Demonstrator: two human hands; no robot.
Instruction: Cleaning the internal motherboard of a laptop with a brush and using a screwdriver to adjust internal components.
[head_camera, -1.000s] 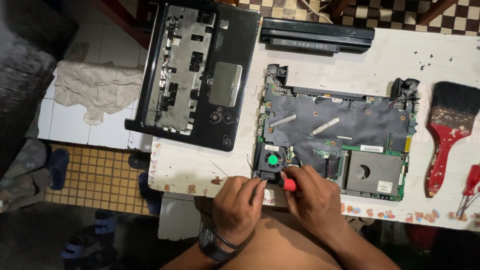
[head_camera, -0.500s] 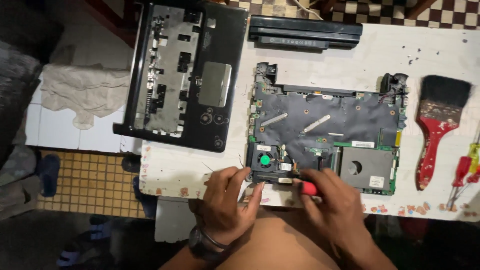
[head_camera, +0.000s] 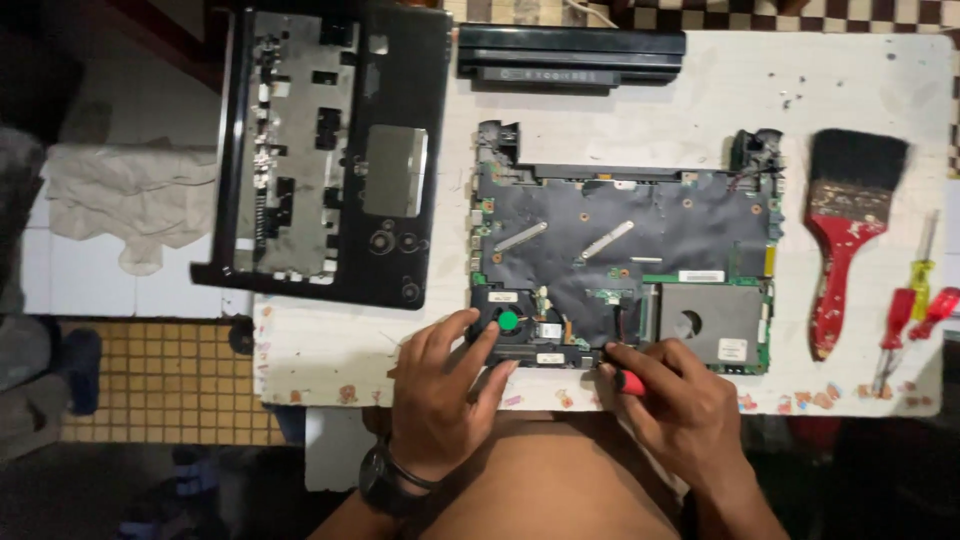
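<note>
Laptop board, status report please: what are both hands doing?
Left hand steadies laptop board at fan corner. Right hand grips red-handled screwdriver at front edge. Nothing blocking.

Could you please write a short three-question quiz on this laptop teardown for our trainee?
1. True or false: the paintbrush lies on the white table.
2. What does the right hand hold? A) red-handled screwdriver B) paintbrush C) battery
3. Which colour is the fan hub that shows beside the left hand?

Key: 1 true; 2 A; 3 green, on the fan at the motherboard edge.
</note>
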